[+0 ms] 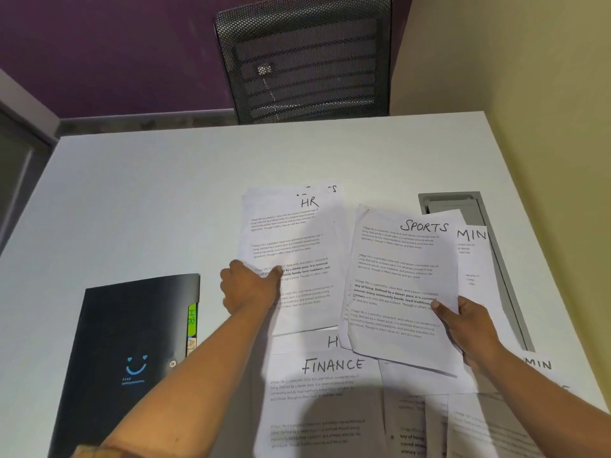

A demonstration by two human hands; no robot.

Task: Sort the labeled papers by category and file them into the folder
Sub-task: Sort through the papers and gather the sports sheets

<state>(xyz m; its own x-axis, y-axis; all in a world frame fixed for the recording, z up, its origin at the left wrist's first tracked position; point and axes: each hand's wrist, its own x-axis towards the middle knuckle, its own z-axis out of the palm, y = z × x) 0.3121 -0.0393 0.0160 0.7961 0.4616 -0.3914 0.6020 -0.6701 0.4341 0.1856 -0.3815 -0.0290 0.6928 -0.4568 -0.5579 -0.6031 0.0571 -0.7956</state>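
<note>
Sorting is under way: SPORTS paper [396, 276] is pinched by the right hand [469, 325], HR paper [297, 233] by the left hand [249, 287]. Next, SPORTS paper must be laid apart.

The left forearm [185, 368] and right forearm [542, 388] are bare. The right grip [469, 328] has a short, plain thumbnail [435, 304]. A pale strip [89, 452] at the left elbow is too blurred to name.

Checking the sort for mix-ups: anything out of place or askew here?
Yes. A sheet ending in S peeks from under the HR sheet, so that pile looks mixed. A sheet marked MIN overlaps the grey hatch. Nothing torn or spilled.
</note>
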